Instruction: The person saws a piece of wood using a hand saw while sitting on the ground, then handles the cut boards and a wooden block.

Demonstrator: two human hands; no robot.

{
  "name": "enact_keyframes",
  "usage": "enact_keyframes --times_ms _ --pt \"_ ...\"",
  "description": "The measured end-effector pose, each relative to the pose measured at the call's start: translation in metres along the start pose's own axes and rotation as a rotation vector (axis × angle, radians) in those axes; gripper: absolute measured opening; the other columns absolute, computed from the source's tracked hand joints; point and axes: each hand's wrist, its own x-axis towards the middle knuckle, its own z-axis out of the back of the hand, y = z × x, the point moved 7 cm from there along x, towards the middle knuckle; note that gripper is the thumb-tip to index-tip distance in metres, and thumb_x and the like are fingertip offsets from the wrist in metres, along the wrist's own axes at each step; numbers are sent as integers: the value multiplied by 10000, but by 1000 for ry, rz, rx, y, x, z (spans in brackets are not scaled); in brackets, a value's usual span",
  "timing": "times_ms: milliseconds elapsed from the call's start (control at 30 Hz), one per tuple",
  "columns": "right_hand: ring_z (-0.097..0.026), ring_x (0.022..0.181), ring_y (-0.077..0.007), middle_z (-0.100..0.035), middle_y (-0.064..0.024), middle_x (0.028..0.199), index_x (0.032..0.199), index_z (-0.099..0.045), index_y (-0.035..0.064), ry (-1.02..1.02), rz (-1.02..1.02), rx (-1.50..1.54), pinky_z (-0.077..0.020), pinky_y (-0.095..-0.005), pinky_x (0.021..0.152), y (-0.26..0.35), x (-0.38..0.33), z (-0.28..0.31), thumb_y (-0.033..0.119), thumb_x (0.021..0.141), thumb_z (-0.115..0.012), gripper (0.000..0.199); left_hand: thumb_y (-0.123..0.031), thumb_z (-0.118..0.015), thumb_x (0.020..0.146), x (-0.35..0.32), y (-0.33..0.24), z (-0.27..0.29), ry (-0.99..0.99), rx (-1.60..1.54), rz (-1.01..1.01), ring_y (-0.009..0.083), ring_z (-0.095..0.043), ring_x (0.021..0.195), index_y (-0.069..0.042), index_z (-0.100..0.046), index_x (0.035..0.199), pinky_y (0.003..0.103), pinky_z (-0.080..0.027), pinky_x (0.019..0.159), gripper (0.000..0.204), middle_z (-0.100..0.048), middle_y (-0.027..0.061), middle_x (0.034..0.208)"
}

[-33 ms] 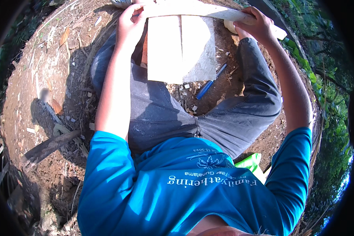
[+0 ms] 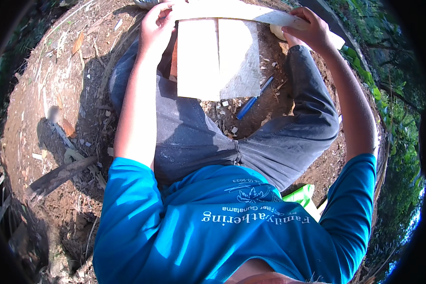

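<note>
A long, pale, flat strip (image 2: 265, 15) spans the top of the view, slightly bowed. My left hand (image 2: 156, 29) pinches it near its left part, fingers closed at the edge. Toward the other end, my right hand (image 2: 313, 32) grips the strip between thumb and fingers, and the tip sticks out past it. Below the strip are two pale flat panels, a left panel (image 2: 197, 61) and a right panel (image 2: 240, 66), side by side with a thin seam between them. Glare hides the detail of their surfaces and of the strip's middle.
A slim blue pen-like tool (image 2: 247, 108) lies on the soil between my legs, among small pale chips. A dark piece of wood (image 2: 61, 176) rests at the left. Something bright green (image 2: 302, 196) sits beside my right hip. Green plants (image 2: 364, 71) border the right side.
</note>
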Motion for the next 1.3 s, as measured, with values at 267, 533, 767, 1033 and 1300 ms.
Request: enact_keyframes --times_ms 267,533,767,1033,1300 --pt "-719 1106 -270 -733 -139 1189 1288 -695 112 266 74 93 -537 -384 1053 -26 9 -18 472 896 -789 540 -344 -655 1009 -4 11 0 18 83 326 92 -612 960 -107 -665 1320 274 -527 857 390 -664 2 1172" --pt "-719 1100 -264 -728 -129 1201 1280 -714 117 237 92 117 -545 -366 1037 -31 11 -21 486 895 -786 538 -337 -628 1033 -11 16 -5 94 -118 349 121 -659 971 -102 -622 1347 296 -540 870 393 -662 20 1206" --pt "-715 1104 -262 -726 -131 1205 1288 -705 104 225 77 103 -537 -360 1033 -24 7 -20 461 908 -779 527 -359 -660 1017 -9 13 -6 62 -113 344 113 -661 905 -99 -630 1348 278 -560 796 422 -671 32 1182" --pt "-721 1096 -260 -742 -128 1162 1302 -698 95 194 96 118 -550 -364 1012 -13 2 -20 475 918 -762 544 -375 -660 1020 -7 14 -4 7 -131 285 88 -639 846 -73 -645 1334 250 -550 745 436 -685 25 1122" --pt "-672 796 -134 -737 -68 919 1272 -724 54 312 -6 319 -543 -319 733 47 -45 16 542 972 -676 574 -416 -571 1060 -12 -43 7 -38 -536 86 205 -673 985 -45 -523 1383 395 -596 855 494 -652 121 1190"
